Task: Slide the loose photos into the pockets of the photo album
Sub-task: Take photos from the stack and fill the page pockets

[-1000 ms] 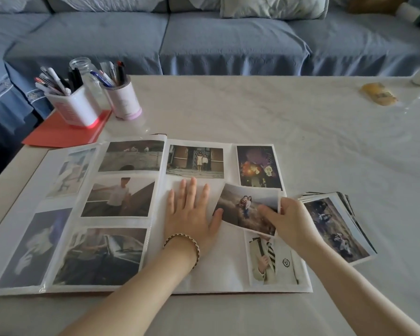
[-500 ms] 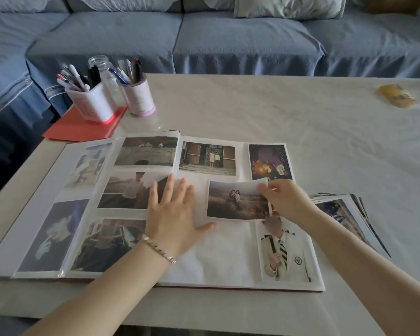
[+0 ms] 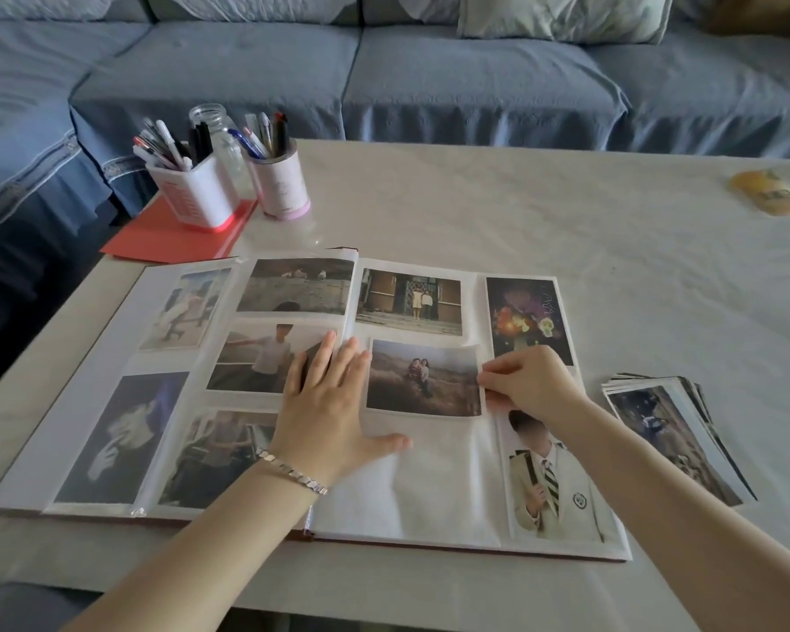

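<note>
The open photo album lies flat on the table, most pockets holding photos. A landscape photo of two people sits in the middle row of the right page, level with its pocket. My right hand pinches that photo's right edge with curled fingers. My left hand lies flat with straight fingers across the album's spine, pressing the page just left of the photo. The pocket below the photo shows only white. A stack of loose photos lies on the table right of the album.
Two pen holders and a glass jar stand at the back left on a red folder. A yellow packet lies far right. A blue sofa runs behind the table.
My right hand brought the two-person photo from a tilted position left and level into the middle row. My left hand slid left onto the spine.
</note>
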A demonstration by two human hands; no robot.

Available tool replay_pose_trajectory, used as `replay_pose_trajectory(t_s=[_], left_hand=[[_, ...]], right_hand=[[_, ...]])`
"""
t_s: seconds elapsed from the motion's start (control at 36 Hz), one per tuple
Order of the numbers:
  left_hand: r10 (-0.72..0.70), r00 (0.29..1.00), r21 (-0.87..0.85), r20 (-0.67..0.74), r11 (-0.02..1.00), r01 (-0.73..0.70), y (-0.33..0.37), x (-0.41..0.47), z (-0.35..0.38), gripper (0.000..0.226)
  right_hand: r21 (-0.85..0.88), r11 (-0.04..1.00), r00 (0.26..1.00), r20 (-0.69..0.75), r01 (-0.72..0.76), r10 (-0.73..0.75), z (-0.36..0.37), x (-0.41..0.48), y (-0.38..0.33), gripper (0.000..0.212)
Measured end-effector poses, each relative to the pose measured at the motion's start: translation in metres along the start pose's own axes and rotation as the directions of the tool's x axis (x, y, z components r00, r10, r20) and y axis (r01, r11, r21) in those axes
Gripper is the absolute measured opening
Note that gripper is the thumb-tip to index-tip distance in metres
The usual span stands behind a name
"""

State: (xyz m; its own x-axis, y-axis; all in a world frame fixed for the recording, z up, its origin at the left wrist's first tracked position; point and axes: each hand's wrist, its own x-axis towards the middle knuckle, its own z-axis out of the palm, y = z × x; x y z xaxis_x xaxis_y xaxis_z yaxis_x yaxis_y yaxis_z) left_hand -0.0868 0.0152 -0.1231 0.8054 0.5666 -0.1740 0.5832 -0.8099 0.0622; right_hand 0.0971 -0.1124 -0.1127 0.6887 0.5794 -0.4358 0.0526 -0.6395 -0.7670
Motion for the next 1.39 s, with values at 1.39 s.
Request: replay_pose_trajectory(t_s=[1.39], left_hand=[[-0.005,0.997,0.105,0.072,0.994,-0.003,0.010,-0.002,-0.009,0.094]], right_hand=[[-0.275,0.944,0.960,-0.158,0.182,-0.231,0.004,-0.021,-0.002,0.019]])
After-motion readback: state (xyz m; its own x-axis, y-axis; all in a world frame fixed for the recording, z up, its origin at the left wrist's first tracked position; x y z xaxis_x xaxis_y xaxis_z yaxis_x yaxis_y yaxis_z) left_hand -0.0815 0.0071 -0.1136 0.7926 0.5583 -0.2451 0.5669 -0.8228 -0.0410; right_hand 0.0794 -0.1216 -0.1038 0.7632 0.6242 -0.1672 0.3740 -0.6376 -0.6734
